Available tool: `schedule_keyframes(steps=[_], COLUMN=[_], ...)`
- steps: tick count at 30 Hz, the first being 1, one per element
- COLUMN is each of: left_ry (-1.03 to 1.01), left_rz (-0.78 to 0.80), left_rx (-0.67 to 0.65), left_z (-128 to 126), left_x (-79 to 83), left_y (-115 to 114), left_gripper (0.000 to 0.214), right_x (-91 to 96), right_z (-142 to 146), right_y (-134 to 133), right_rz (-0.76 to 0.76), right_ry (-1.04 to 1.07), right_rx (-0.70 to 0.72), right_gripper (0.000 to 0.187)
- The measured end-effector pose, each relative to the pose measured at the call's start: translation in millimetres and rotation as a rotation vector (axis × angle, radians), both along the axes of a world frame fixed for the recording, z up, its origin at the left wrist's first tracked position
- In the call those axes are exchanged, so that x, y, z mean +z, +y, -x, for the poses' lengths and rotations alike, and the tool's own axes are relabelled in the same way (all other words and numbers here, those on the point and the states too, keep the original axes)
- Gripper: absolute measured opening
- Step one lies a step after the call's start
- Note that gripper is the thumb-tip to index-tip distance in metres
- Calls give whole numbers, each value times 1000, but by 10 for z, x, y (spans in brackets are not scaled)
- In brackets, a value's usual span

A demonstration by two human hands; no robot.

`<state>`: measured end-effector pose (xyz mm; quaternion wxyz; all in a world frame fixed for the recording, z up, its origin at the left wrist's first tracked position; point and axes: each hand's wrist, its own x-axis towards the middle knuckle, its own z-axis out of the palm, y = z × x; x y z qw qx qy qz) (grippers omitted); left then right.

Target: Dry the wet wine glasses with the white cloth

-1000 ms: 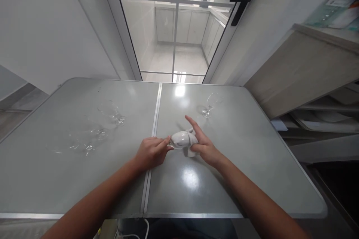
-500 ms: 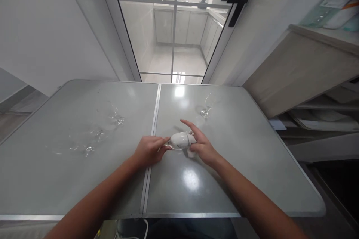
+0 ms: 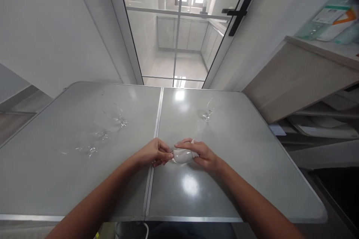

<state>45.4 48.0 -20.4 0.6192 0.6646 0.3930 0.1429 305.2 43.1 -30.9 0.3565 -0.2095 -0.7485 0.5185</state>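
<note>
A clear wine glass [image 3: 183,157] lies sideways in the air between my two hands, its bowl toward the right. My left hand [image 3: 155,153] is closed, thumb and fingers pinching the glass at its stem end. My right hand [image 3: 204,155] is wrapped about the rim end, its fingers lying over the bowl. White cloth [image 3: 193,141] shows at the rim by those fingers, and white fills part of the bowl. Whether it is fabric or tissue I cannot tell. The glass's foot is mostly hidden behind my left fingers.
Several clear glasses stand on the table's left half, among them one glass [image 3: 122,122] farther back. Another stemmed glass [image 3: 206,117] stands at the back right. A metal seam [image 3: 158,114] divides the grey table [image 3: 238,186]. Shelving [image 3: 308,71] borders it on the right.
Both hands and the glass have come slightly lower in view. My right index finger, stretched out before, now lies over the bowl. The hanging part of the white cloth no longer shows below.
</note>
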Motion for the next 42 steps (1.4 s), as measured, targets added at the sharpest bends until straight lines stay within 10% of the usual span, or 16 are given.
schedule_keyframes(steps=[2,6,8,11,17,20,29,36,42], left_ry=[50,197,235,206,-92,-170,46,82,-63], left_rz=[-310,-1225,-1435,-1257,123,392,-373,-1132,-1140], left_rx=[107,217,186,264,170,122,465,201,348], left_z=[-18,-89,-109,-125,-93,-83,-210,-202,-234], left_x=[-68,-212,-241,-218,-21,43,-116,-215,-150], left_y=[-24,-112,-135,-133,-27,6,-119,-236,-292], left_gripper=[32,21,22,22,38,41,31,17,15], right_x=[-6,23,56,104,107,79,110,163,22], right_z=[-4,-24,-47,-82,-102,-105,-265,-144,27], right_y=[12,43,56,52,-25,-37,51,29,18], right_rz=[6,508,701,737,249,18,180,146,783], right_ry=[-24,110,207,223,-12,-40,237,-22,311], right_rx=[-58,-211,-163,-119,-103,-84,-858,-148,-219], right_gripper=[54,90,100,102,81,55,53,29,32])
